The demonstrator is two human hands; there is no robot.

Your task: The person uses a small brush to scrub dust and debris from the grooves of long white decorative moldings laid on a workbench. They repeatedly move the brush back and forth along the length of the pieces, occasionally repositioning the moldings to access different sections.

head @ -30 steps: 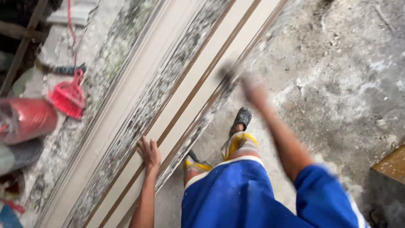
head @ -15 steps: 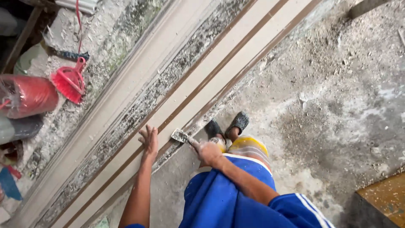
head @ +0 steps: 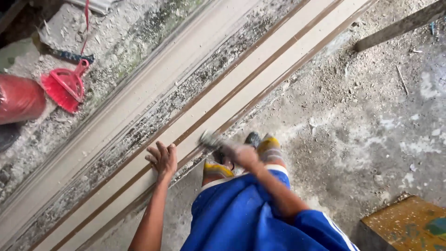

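Observation:
A long beige moulding (head: 241,88) with brown stripes lies diagonally across the dusty concrete floor. My left hand (head: 162,159) rests flat on its near edge, fingers spread. My right hand (head: 242,155) grips the handle of a small tool, probably a hammer (head: 210,141), whose blurred head is at the moulding's near edge, just right of my left hand. Below are my blue shorts (head: 246,218) and my feet in yellow-and-grey sandals (head: 268,145).
A second beige moulding (head: 116,116) lies parallel on the far side. A red hand brush (head: 65,88) and a red cylinder (head: 18,98) sit at the left. A wooden strip (head: 399,25) lies top right, a brown box (head: 409,223) at the bottom right.
My right hand swung down from a raised position to the moulding's edge beside my left hand, then shifted slightly right with the tool. The left hand stayed on the moulding.

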